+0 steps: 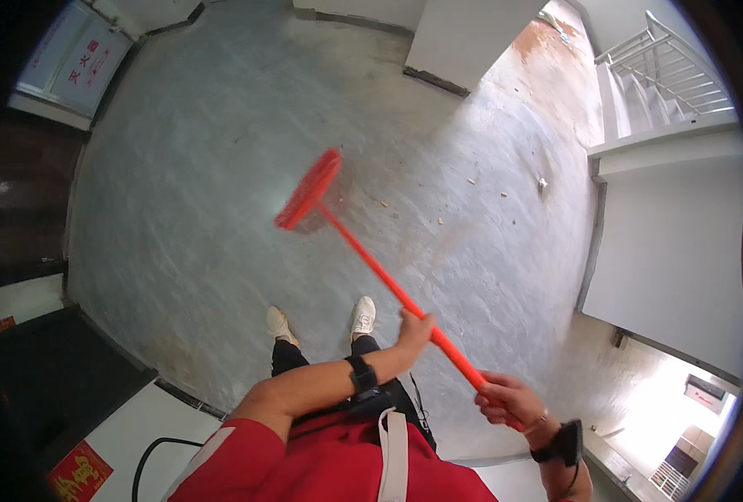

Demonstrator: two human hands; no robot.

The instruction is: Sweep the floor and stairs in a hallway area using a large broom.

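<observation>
A red broom slants across the view, its long handle running from the lower right up to the bristle head. The head is slightly blurred and is over the grey floor ahead of my feet; whether it touches the floor I cannot tell. My left hand is wrapped around the middle of the handle. Closer to the handle's end, my right hand grips it too. Small tan bits of litter lie scattered to the right of the broom head, and a crumpled white scrap is farther right.
A white pillar stands ahead. Stairs with a metal railing rise at the upper right, beside a low white wall. Dark doors and a glass-fronted cabinet bearing red writing line the left. My shoes are on the concrete floor.
</observation>
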